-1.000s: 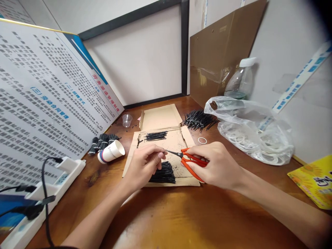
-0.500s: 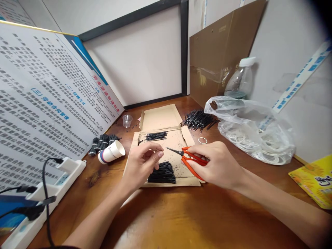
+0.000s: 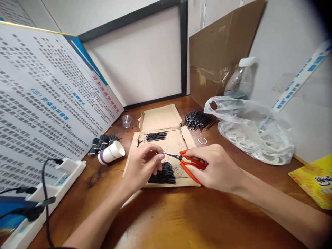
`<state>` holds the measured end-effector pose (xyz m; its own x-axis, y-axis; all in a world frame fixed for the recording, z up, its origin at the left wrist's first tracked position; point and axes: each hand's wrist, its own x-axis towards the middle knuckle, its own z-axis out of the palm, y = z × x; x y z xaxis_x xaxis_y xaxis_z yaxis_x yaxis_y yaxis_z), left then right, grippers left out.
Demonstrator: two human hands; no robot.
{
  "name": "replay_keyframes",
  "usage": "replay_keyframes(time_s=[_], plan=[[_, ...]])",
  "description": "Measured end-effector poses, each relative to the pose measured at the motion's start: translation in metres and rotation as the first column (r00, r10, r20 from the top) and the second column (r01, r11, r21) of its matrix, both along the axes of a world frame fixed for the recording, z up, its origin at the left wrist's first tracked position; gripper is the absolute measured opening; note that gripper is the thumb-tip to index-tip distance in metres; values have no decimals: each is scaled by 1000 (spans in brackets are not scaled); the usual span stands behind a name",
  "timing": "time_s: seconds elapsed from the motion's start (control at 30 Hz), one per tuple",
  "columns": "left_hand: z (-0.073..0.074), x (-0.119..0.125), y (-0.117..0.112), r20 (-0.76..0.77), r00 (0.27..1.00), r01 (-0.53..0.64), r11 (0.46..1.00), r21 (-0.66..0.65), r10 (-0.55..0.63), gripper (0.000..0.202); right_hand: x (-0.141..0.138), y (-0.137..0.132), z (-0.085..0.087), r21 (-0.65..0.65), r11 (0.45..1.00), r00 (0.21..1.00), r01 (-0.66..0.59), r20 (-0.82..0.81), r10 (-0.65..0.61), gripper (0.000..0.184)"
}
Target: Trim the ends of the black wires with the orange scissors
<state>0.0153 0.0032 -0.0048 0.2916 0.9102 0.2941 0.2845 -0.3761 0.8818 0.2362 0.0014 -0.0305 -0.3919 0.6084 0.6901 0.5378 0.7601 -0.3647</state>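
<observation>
My right hand (image 3: 215, 166) is closed round the orange handles of a small pair of scissors (image 3: 190, 163). The dark, slim blades point left, their tip at the fingertips of my left hand (image 3: 146, 164). That hand is pinched, thumb towards forefinger; whatever it holds is too small or hidden to make out. Below the hands, an opened cardboard box (image 3: 178, 140) lies flat with dark specks scattered over it. A bundle of short black wire-like strips (image 3: 164, 174) rests at its near side, partly behind my left hand. A smaller row of black strips (image 3: 156, 136) lies farther back on the cardboard.
A paper cup (image 3: 112, 152) lies tipped at left beside tied black bundles (image 3: 103, 142), near a power strip (image 3: 59, 183). A clear cup (image 3: 127, 121) stands behind. Right are a black pile (image 3: 199, 119), a white ring (image 3: 202, 140), a plastic bag (image 3: 256, 138) and a bottle (image 3: 240, 79).
My right hand has brought the scissors slightly left and down, so their tip now meets my left fingertips. The blades look more closed. My left hand has barely moved.
</observation>
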Motion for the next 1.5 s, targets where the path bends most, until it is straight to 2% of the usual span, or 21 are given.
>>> replay_keyframes(time_s=[0.6, 0.8, 0.97, 1.27, 1.4, 1.5], plan=[[2, 2, -1, -2, 1000, 7, 1000, -19, -7, 9, -1, 2, -4, -3, 1000, 1000, 0, 1, 0, 22], [1, 2, -1, 5, 1000, 6, 1000, -10, -6, 9, -1, 3, -5, 34, 999, 1000, -3, -28, 4, 25], [2, 1, -1, -9, 1000, 3, 1000, -8, -3, 9, 0, 1, -2, 2, 1000, 1000, -8, -13, 8, 22], [2, 1, 0, -42, 999, -1, 999, 50, 3, 11, -1, 2, -4, 17, 1000, 1000, -3, -24, 3, 23], [4, 1, -1, -84, 996, -5, 997, 71, 11, 11, -1, 2, -5, 10, 1000, 1000, -2, -26, 2, 22], [9, -7, 3, -219, 976, 21, 989, 145, 11, 12, 0, 5, -4, 18, 999, 997, 39, -71, -37, 23]])
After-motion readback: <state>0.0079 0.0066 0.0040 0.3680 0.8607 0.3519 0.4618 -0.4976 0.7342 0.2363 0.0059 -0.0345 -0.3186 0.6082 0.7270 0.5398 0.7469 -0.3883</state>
